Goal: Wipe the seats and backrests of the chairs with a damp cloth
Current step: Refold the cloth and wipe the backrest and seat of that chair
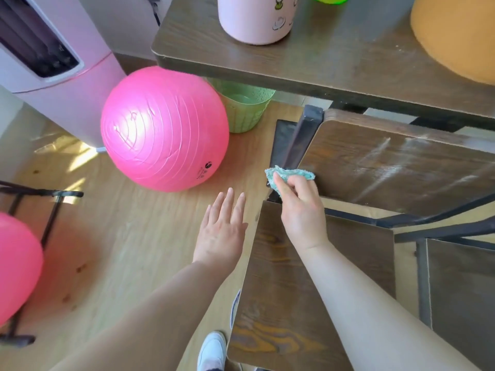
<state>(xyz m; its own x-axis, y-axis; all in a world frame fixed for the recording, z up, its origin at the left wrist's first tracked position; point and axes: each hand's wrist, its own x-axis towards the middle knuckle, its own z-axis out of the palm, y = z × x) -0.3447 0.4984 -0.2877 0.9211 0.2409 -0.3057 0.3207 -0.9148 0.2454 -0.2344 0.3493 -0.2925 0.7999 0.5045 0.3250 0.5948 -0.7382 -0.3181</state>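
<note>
The left hand (221, 231) is spread flat, fingers straight, palm down above the floor, holding nothing. Just right of it, the right hand (298, 207) pinches a bunched teal cloth (284, 175) at the chair (375, 167) seat's near-left corner, forearm stretched forward.

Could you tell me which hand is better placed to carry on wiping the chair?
The right hand: it already grips the teal cloth at the edge of the chair seat. The left hand is open and empty over the floor, beside the chair.
</note>
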